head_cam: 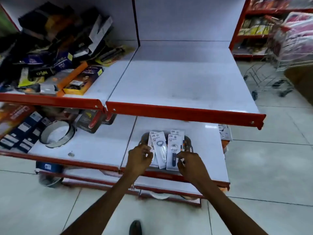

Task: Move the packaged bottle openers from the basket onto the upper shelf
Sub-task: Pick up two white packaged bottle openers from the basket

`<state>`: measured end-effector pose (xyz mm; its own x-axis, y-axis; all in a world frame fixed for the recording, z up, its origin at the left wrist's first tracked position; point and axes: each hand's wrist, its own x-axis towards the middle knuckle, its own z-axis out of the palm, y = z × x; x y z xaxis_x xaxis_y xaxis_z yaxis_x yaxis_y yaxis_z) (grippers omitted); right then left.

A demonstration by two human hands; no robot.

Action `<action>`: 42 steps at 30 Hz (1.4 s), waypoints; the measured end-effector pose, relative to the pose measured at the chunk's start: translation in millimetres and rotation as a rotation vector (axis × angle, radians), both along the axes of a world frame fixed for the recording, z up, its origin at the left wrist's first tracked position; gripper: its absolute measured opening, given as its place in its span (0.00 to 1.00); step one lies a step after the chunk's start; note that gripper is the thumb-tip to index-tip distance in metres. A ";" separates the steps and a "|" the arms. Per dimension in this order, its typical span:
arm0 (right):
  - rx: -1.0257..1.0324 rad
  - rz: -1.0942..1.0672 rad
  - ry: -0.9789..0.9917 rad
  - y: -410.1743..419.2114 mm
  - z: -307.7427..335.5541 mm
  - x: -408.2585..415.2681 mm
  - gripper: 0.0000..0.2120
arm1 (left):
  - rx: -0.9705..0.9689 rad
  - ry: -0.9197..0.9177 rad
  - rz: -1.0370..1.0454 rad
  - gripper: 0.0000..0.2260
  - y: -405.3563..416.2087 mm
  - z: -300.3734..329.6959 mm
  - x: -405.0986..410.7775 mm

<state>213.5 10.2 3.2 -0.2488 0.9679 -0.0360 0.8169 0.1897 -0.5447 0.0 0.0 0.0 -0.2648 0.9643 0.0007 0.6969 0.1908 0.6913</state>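
At the lower shelf, your left hand (139, 157) and right hand (189, 161) pinch white carded bottle openers (174, 150) in the dark basket (187, 143); next, lift them to the bare white upper shelf (183, 82).

Three packaged bottle openers can be counted for certain in one basket (188, 141), namely a white-handled one (160, 150), a dark-handled one (174, 153) and a card behind them (177, 132), with two hands, left (138, 158) and right (191, 162), one round sieve (56, 135) and one shopping trolley (271, 73) also seen.
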 end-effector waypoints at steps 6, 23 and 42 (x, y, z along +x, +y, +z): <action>-0.125 -0.103 0.067 31.2 -24.6 -43.4 0.10 | -0.248 -0.056 0.010 0.08 43.6 -27.9 3.1; -0.187 -0.153 0.020 84.3 -45.5 -95.6 0.24 | -0.143 -0.179 0.023 0.21 88.2 -61.6 -4.5; -0.077 -0.187 0.432 24.7 38.9 -67.5 0.08 | -0.071 -0.509 -0.149 0.08 22.6 45.5 -64.1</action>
<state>146.0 35.0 42.1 -0.0785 0.9961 -0.0413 0.5285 0.0064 -0.8489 -64.1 22.6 45.5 -0.0752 0.9845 -0.1585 0.2997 0.1739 0.9381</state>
